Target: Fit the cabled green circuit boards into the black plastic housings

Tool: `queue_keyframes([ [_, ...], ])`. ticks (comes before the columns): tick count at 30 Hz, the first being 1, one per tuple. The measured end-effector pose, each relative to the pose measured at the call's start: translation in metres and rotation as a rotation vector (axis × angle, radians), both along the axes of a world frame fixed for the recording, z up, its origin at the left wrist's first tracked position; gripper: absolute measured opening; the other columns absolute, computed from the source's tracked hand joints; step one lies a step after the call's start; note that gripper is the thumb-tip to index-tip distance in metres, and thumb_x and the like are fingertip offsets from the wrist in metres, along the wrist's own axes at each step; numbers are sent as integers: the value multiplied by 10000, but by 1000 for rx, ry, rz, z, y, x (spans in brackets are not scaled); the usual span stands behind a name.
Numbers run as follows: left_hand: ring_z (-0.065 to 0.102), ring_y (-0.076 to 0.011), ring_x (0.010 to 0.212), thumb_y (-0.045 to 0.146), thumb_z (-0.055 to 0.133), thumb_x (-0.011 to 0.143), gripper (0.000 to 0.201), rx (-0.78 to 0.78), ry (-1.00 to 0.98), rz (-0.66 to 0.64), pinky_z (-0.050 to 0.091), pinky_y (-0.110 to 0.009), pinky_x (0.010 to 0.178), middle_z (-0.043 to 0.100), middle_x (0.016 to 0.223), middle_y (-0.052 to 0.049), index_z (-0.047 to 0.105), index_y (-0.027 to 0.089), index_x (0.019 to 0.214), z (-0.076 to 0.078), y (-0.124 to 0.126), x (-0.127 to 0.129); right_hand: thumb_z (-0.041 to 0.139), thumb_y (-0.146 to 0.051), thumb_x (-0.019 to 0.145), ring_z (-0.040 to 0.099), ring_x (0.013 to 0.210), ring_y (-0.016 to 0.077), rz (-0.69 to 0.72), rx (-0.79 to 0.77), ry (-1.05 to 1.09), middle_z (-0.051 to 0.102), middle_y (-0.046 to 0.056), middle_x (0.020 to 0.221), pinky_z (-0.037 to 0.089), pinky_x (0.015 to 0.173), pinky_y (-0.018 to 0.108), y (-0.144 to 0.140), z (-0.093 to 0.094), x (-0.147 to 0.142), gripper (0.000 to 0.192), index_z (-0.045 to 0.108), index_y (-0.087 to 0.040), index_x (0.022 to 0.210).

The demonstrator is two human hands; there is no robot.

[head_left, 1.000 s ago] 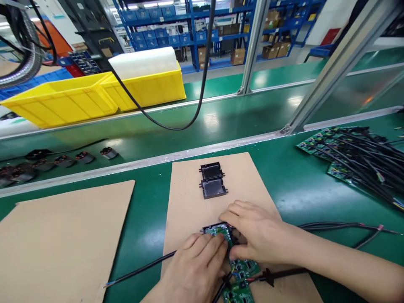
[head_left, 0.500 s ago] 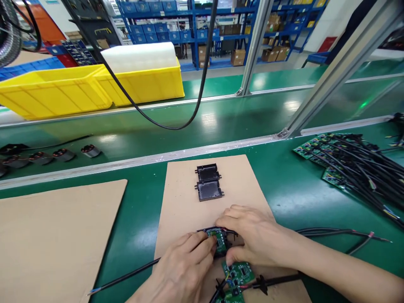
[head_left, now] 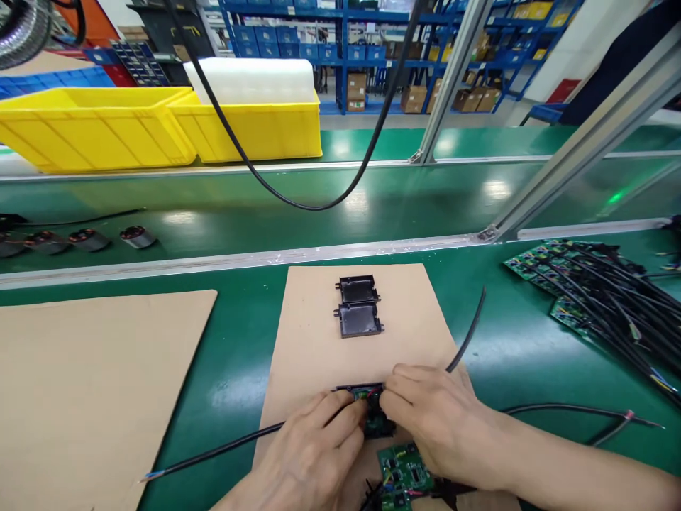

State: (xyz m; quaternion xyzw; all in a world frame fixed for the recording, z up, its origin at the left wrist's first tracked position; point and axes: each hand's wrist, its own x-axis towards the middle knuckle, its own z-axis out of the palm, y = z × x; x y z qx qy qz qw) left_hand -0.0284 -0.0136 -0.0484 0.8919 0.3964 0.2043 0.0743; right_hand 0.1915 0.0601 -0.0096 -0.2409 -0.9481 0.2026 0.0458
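A green circuit board (head_left: 377,421) sits in a black plastic case at the cardboard's near part, mostly covered by fingers. My left hand (head_left: 319,440) is closed on the board's left side, fingertips pressed to its top. A black cable (head_left: 228,447) with bared wire ends runs out to the left from under that hand. My right hand (head_left: 430,408) pinches a second black cable (head_left: 472,328) at the case's right side; the cable's free end sticks up behind the knuckles. Below the right hand lies another circuit board (head_left: 401,465) with coloured wires, partly hidden by the wrist.
Two empty black case halves (head_left: 359,319) lie farther up the cardboard sheet (head_left: 308,348). Cabled boards are heaped (head_left: 596,284) at the right. Another cardboard sheet (head_left: 96,383) lies left. Behind the metal rail (head_left: 340,252) are motors (head_left: 137,237), yellow bins (head_left: 260,131) and a hanging cable (head_left: 313,207).
My right hand has gone from spread around the case to pinching a cable, whose end now points upward. My left hand stays on the board. The view has shifted slightly.
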Motion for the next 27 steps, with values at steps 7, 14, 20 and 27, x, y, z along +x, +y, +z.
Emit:
queue_keyframes([
  [7, 615, -244, 1003, 115, 508, 798, 341, -9, 65, -20, 539, -384, 902, 671, 1123, -89, 580, 104, 1131, -2, 1, -1, 479, -37, 851, 457, 756, 188, 120, 123, -102, 557, 29, 839, 292, 603, 342, 4, -6, 13, 151, 514, -184, 838],
  [14, 582, -282, 867, 168, 522, 700, 642, -93, 251, -4, 552, -436, 747, 615, 1075, -154, 453, 39, 1326, 11, 3, 11, 517, -53, 817, 474, 785, 210, 135, 146, -191, 552, 51, 874, 324, 594, 319, 3, -1, 4, 164, 536, -175, 924],
  [20, 564, -280, 902, 173, 529, 665, 597, -216, 247, 8, 530, -444, 794, 596, 1116, -132, 508, 87, 1256, 20, 7, 13, 480, -21, 811, 484, 762, 203, 65, 153, -213, 525, 61, 905, 364, 608, 310, 3, 1, 9, 233, 574, -175, 958],
  [27, 545, -280, 997, 151, 522, 680, 683, -164, 255, 16, 466, -423, 854, 581, 1255, -135, 448, 107, 1358, 22, 5, 13, 456, -70, 905, 465, 792, 198, -37, 100, -71, 561, 44, 873, 351, 716, 337, 4, -13, 14, 166, 582, -177, 884],
])
